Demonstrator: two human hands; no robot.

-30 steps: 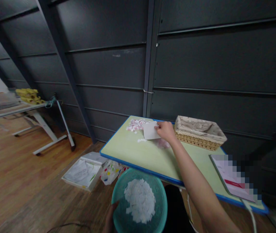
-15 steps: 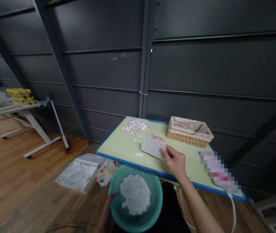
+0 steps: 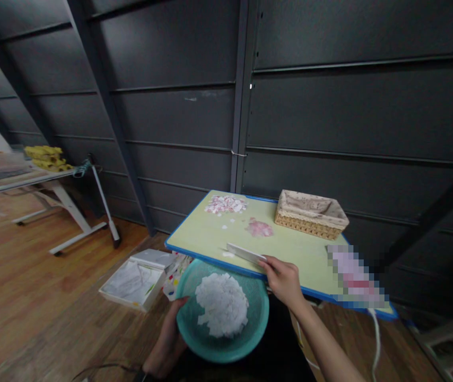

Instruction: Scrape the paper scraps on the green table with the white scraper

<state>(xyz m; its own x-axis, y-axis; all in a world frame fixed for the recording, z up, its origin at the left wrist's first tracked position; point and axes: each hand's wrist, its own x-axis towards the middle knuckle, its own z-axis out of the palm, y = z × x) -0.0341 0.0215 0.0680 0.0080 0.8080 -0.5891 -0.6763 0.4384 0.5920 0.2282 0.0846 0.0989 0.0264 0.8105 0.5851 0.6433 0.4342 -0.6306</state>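
My left hand [image 3: 173, 323] grips the left rim of a teal plastic basin [image 3: 257, 313] that sits at my lap, just below the table's front edge. White flakes or paper-like scraps [image 3: 222, 305] are heaped in it. My right hand [image 3: 284, 278] pinches one end of a thin, stiff white board [image 3: 246, 252], tilted on edge near the front of the table. A few white bits [image 3: 228, 254] lie beside the board. Farther back on the tabletop are a reddish patch of pieces [image 3: 260, 228] and a pile of pink-and-white scraps [image 3: 225, 204].
The pale green table [image 3: 197, 228] has a blue edge. On it stand a cloth-lined wicker basket [image 3: 310, 223] and, at right, a blurred-out flat item [image 3: 356, 276]. An open white box [image 3: 134, 281] rests on the floor at left. Dark panels [image 3: 179, 116] rise behind.
My right hand has brought the white board toward me, to the table's front edge, and turned it more edge-on. The reddish pieces now show fully. The basin has risen slightly with my left hand.
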